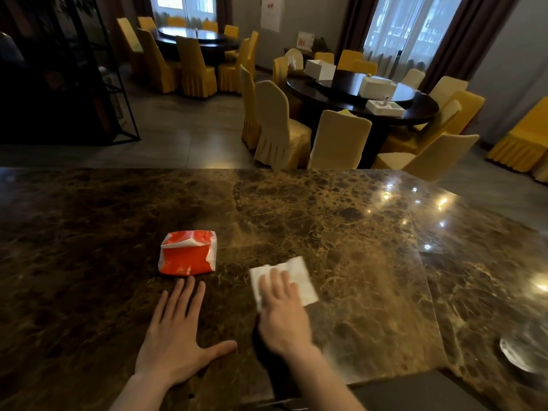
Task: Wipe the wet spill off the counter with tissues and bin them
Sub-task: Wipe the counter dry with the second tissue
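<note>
No readable text anywhere in this frame. Red-and-white tissue pack (187,253), lower centre-left on the counter: bare colour on the faces shown, no brand or lettering I can make out. White poster (270,10) on the far wall, top centre: red marks on it, maybe characters, too small and blurred to read. Small upright card (305,40) on the sideboard just below and right of it: red-and-white print, likewise illegible. White boxes (377,88) on the round table, upper right: plain sides, no labels visible. No numbers, no signs, no logos legible elsewhere.
</note>
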Demonstrator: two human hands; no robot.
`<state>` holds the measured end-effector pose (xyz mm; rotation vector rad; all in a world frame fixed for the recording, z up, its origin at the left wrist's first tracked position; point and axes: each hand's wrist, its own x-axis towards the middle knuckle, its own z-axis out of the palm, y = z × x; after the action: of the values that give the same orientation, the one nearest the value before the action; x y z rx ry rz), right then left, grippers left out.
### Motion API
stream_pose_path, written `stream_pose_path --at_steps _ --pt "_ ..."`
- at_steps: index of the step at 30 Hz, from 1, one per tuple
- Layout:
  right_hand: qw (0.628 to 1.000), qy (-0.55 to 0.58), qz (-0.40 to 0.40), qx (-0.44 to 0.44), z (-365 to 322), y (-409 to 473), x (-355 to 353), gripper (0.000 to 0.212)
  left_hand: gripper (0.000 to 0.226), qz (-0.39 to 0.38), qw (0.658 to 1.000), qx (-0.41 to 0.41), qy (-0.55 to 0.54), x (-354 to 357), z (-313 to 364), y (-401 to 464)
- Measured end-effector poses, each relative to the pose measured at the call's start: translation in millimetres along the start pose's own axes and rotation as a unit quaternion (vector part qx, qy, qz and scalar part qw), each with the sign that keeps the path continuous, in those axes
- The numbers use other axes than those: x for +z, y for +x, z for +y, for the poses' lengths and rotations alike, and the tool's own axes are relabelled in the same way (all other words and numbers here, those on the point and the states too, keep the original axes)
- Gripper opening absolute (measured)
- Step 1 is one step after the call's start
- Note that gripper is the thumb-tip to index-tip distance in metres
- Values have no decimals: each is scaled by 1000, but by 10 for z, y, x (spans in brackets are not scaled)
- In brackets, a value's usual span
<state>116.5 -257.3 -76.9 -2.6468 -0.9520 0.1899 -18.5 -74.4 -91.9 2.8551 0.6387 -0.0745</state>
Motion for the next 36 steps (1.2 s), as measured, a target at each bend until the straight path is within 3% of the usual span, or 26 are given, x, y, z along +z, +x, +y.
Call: stream_pose_path --at_steps 5,7,12,15,21,25,27,31,32,34,36 --pt "989 1 -51 -141 -73 -119 26 59 139 -3 1000 -4 1 -5 -6 13" --pt "995 12 -40 -90 276 -73 -107 57 139 -1 1000 -4 -5 4 -7 0" --pt "986 0 28 165 1199 -116 -481 54 138 0 1000 -7 -9 5 -1 -1" --pt "980 -3 39 194 1098 -97 -422 53 137 1 1000 -8 -6 8 13 -3" --pt "999 42 2 -8 21 23 -93 52 138 -10 1000 -12 8 -11 25 4" --pt "991 95 36 -81 63 -32 -245 35 139 -12 1000 -15 -2 -22 21 9" --pt "974 209 84 -3 221 -30 -419 33 139 -4 1000 -11 -4 -32 18 1" --pt "860 408 188 242 560 129 -651 18 139 -9 1000 -12 2 -45 30 -5" --pt "856 391 193 276 640 155 -655 14 139 -11 1000 -13 6 -51 32 -9" --pt "894 285 202 281 760 151 -599 18 139 -15 1000 -11 8 -52 26 -4" --pt "942 192 195 196 789 89 -503 27 139 -13 1000 -12 4 -43 28 4"
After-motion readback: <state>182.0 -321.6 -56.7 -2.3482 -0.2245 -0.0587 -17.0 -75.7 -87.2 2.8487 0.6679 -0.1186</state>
